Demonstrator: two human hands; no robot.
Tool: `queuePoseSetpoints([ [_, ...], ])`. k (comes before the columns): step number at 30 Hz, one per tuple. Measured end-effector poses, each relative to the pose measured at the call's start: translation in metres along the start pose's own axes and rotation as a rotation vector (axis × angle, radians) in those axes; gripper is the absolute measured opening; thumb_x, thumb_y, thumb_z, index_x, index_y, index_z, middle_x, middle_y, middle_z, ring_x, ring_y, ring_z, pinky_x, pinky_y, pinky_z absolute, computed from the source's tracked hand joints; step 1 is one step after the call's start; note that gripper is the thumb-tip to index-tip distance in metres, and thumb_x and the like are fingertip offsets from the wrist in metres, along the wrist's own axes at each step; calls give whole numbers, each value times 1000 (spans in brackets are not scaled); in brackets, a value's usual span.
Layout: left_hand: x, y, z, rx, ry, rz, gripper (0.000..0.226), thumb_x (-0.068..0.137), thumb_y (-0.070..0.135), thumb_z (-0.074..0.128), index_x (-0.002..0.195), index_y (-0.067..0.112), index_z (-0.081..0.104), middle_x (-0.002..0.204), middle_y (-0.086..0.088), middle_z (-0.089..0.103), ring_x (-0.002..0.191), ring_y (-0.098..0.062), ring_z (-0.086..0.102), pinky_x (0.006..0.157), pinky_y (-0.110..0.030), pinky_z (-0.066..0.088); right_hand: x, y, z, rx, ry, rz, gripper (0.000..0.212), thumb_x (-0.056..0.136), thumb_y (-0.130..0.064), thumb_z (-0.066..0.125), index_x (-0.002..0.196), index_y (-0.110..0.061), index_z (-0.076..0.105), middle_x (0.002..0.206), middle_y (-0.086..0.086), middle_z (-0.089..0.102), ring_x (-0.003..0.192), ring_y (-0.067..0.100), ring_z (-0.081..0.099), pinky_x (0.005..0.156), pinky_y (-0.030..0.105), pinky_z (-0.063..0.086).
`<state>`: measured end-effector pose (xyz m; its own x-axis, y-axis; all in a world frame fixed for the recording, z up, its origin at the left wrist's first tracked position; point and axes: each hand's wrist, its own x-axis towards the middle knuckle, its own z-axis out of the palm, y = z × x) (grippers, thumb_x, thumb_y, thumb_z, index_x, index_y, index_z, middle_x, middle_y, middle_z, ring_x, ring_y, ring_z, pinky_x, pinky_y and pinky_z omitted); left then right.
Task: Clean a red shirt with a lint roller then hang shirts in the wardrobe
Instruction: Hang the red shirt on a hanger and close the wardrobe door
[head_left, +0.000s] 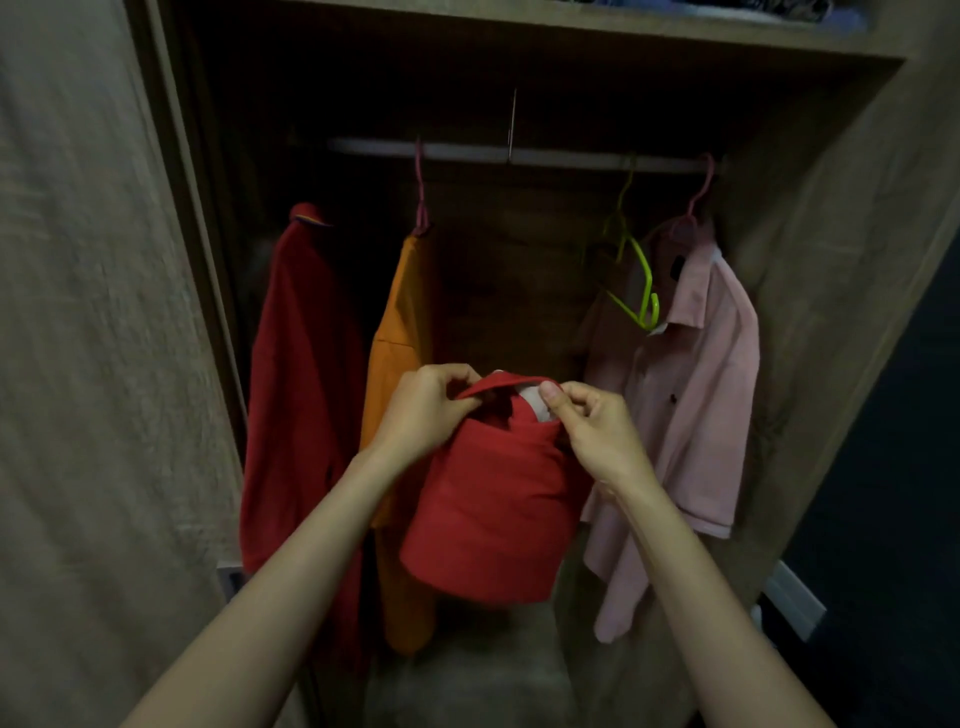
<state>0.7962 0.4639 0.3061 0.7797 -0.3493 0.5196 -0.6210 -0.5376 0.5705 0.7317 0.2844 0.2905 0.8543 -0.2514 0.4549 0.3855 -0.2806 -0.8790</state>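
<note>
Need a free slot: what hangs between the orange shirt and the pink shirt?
Head view: one empty green hanger, right beside the pink shirt; the rail from there to the orange shirt holds no garment.

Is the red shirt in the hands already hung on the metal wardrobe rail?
Not hung: left hand and right hand pinch the red shirt at its collar, below the metal rail.

One wide-angle view is taken from the head, aimed forward and slightly down into the open wardrobe (831, 218). The left hand (426, 410) and right hand (597, 431) are seen close, mid-frame. The rail (467, 150) lies above and beyond them, and the shelf (571, 23) is cut off at the top edge.
</note>
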Motion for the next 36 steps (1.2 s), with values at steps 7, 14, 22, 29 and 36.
queuePoseSetpoints([
  [7, 5, 2, 3, 242, 33, -2, 17, 87, 28, 64, 102, 34, 70, 97, 2, 71, 95, -23, 66, 77, -39, 53, 4, -1, 5, -57, 291, -50, 37, 98, -22, 49, 64, -8, 49, 58, -1, 40, 53, 1, 34, 51, 25, 29],
  [14, 17, -9, -2, -54, -18, -151, 10, 89, 18, 65, 82, 15, 72, 72, -4, 66, 66, -16, 59, 64, -32, 45, 8, -3, -1, -104, 356, -121, 33, 100, -28, 44, 69, -16, 48, 61, -5, 38, 57, 1, 35, 56, 26, 32],
  [22, 14, -15, -4, -448, -383, -197, 29, 90, 27, 62, 92, -1, 69, 68, 1, 67, 60, -6, 61, 59, -18, 50, 1, 14, -5, -129, 440, -69, 35, 99, -26, 46, 68, -11, 50, 60, 5, 43, 58, 5, 40, 56, 31, 34],
  [29, 6, -26, 11, -240, -304, -72, 35, 89, 42, 62, 92, 8, 66, 84, -8, 69, 76, -18, 65, 71, -33, 50, -6, 1, -10, -162, 508, -113, 40, 99, -30, 46, 71, -1, 49, 61, 18, 44, 55, 9, 40, 52, 29, 33],
  [36, -5, -48, 16, 68, -45, 116, 17, 92, 17, 62, 105, 19, 72, 90, 4, 62, 81, -7, 57, 72, -12, 41, 2, -1, -22, -117, 577, -117, 36, 99, -35, 45, 67, -20, 51, 58, -3, 44, 54, 6, 44, 56, 26, 39],
])
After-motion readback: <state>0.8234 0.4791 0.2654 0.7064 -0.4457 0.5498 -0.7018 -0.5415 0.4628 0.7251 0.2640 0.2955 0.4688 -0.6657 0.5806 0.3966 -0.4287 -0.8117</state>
